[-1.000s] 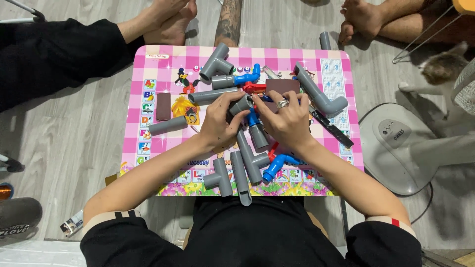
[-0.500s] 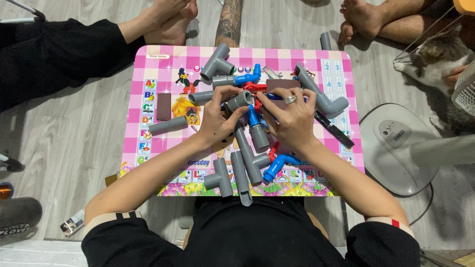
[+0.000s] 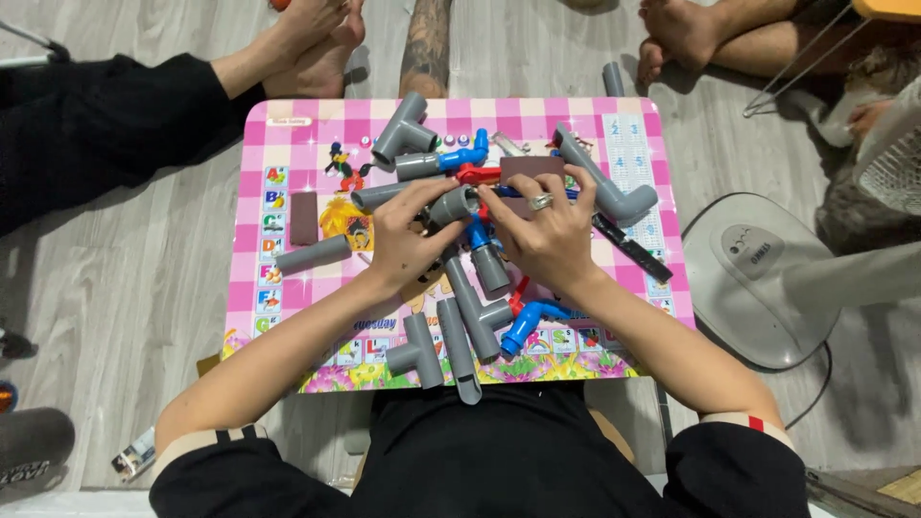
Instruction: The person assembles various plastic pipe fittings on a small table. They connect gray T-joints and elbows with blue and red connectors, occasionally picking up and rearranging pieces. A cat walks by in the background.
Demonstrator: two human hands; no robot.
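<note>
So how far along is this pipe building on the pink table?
Some joining looks done: a grey tee assembly lies near the table's front edge, and an elbowed pipe lies at the right. In hand: the left hand grips a short grey fitting, with the right hand close beside it. Left: loose pieces, such as a single grey pipe and a blue valve.

The table top [image 3: 288, 288] is itself a printed chart: pink and white checks, with a column of small coloured picture squares down its left edge, a pale strip of figures near the far right corner, cartoon figures [image 3: 343, 165] at the far left and a flower border along the near edge. On the floor at lower left lies a small packet [image 3: 132, 455] with a white label.
</note>
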